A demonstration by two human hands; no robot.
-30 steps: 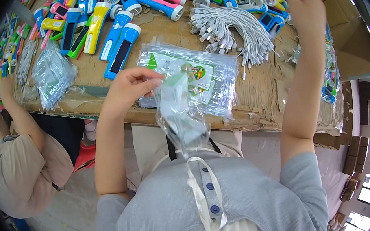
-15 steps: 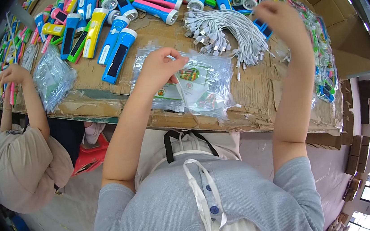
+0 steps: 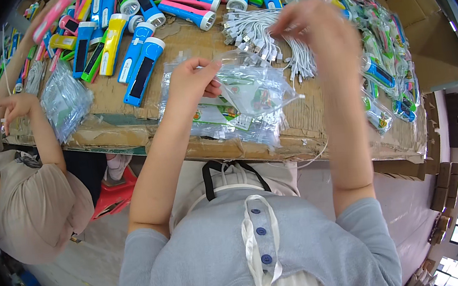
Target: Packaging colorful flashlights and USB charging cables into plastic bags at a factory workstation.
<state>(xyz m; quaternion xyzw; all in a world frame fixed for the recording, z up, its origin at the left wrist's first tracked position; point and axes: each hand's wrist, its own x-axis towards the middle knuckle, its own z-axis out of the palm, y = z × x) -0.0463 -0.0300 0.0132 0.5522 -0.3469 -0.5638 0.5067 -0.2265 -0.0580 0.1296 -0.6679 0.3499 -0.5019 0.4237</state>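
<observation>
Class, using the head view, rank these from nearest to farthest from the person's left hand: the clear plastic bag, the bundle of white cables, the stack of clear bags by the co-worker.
1. Clear plastic bag: pinched at its top edge by the left hand.
2. Bundle of white cables: to the right, farther up the table.
3. Stack of clear bags: far left, beside the co-worker's hand.

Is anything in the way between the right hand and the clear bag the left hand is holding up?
Nothing visible. The left hand pinches the clear bag by its top edge; the blurred right hand hangs just above, over the white cables, with open air between.
</observation>
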